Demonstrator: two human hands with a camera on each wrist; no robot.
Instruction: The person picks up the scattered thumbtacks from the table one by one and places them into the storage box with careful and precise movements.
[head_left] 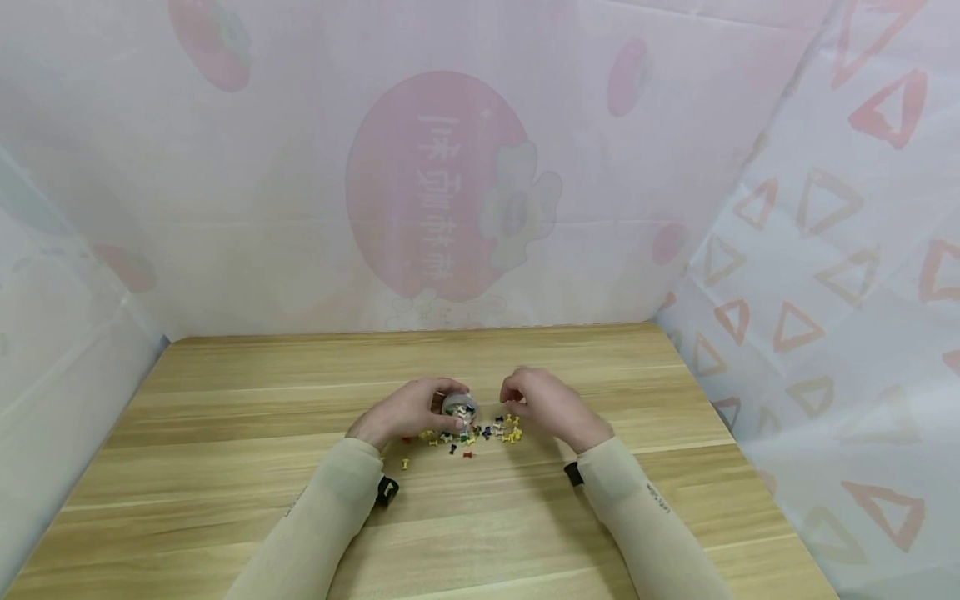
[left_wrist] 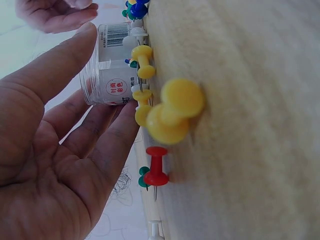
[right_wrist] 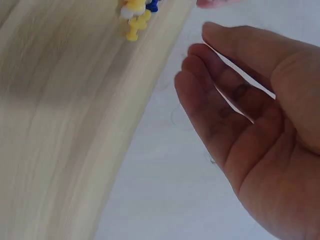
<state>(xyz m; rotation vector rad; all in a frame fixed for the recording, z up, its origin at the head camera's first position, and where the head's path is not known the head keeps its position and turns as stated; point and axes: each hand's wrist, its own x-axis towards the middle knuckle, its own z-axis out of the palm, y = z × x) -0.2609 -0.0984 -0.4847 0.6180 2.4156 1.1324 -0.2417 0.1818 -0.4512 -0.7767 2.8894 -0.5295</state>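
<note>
A small clear plastic jar [head_left: 460,406] with a printed barcode label stands tilted on the table, several push pins visible inside it. My left hand [head_left: 412,410] holds the jar, its thumb on one side and fingers round the other, as the left wrist view also shows. To the right of the jar, my right hand [head_left: 550,404] is raised a little above the table. Its fingers [right_wrist: 197,95] are loosely bent, the thumb stands apart from them, and nothing shows between them. Loose push pins [head_left: 512,435] in yellow, white, blue, green and red lie around the jar.
The wooden table [head_left: 262,400] runs back to a pale printed cloth wall [head_left: 285,250]. A red push pin [head_left: 468,454] and a yellow push pin [head_left: 406,463] lie nearer the front than the cluster. More cloth hangs along both sides.
</note>
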